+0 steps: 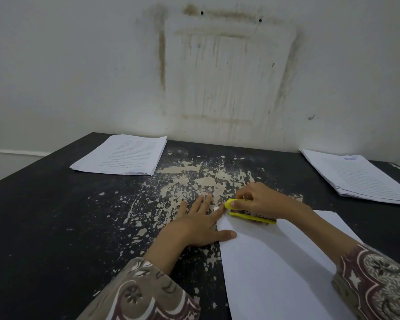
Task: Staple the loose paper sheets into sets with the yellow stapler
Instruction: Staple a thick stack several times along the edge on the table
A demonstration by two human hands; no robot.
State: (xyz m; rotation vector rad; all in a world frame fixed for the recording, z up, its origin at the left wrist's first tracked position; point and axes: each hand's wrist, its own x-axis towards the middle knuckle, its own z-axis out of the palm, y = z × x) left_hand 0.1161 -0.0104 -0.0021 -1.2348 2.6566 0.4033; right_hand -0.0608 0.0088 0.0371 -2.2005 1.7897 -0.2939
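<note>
Now 3 paper stacks (pixel 123 155); right hand (pixel 261 199) fingers grip 1 stapler (pixel 252 215); left hand (pixel 199 225) flat.

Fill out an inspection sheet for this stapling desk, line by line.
Surface: black table, its coating worn off in pale patches at the middle.
Job's things: yellow stapler at the top left corner of the blank sheets; printed stack far left, second printed stack far right.
Clutter: nothing seen.
Grips: right hand grips the stapler; left hand lies flat, thumb on the sheets.
Cables: nothing seen.
Surroundings: stained white wall with two holes.
</note>
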